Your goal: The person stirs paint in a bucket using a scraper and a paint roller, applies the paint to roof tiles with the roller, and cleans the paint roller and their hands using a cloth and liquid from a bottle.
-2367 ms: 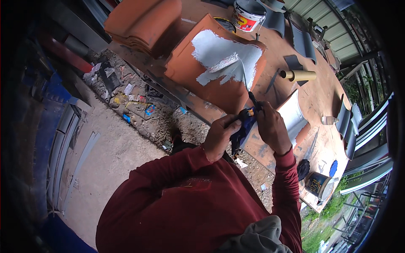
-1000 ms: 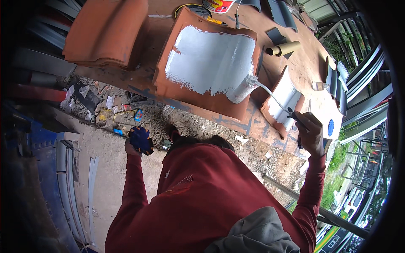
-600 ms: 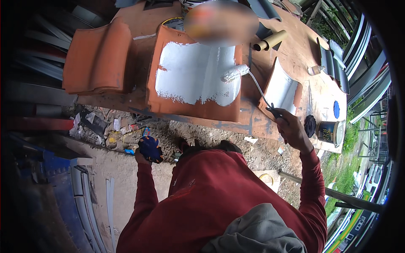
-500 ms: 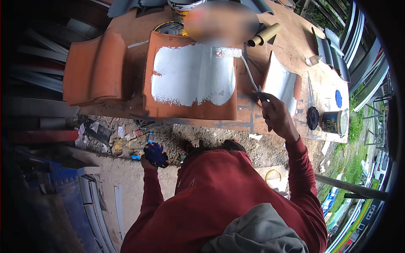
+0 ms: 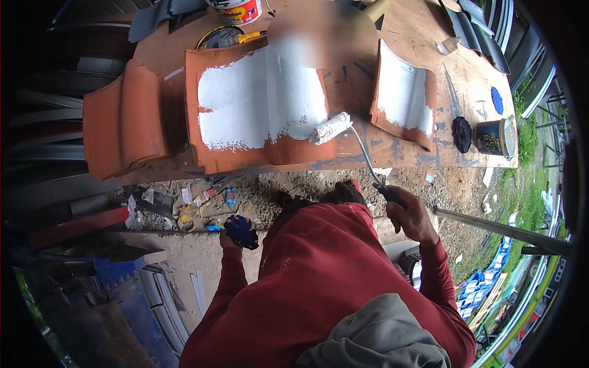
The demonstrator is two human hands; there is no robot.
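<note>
My right hand (image 5: pixel 412 216) is closed around the dark handle of a paint roller (image 5: pixel 330 128). The roller's paint-coated white sleeve rests near the lower right corner of a curved terracotta roof tile (image 5: pixel 236 161), at the edge of its white paint. Bare orange clay borders that paint along the left and bottom. My left hand (image 5: pixel 228 240) hangs below the table's near edge, its fingers mostly hidden behind a dark blue, rounded thing with orange bits along its rim (image 5: pixel 242 231). I cannot make out that thing's kind.
Unpainted tiles (image 5: pixel 123 119) sit at the left of the wooden table (image 5: pixel 353 161). To the right stand a partly white tile (image 5: pixel 402 92) and a dark paint can (image 5: pixel 492 138). A paint bucket (image 5: pixel 236 11) and a round black lid (image 5: pixel 219 38) are behind. A blurred patch hides the back middle.
My right hand has drawn the roller from the tile's upper right down to its lower right corner. The view has shifted; my left hand still holds the blue thing.
</note>
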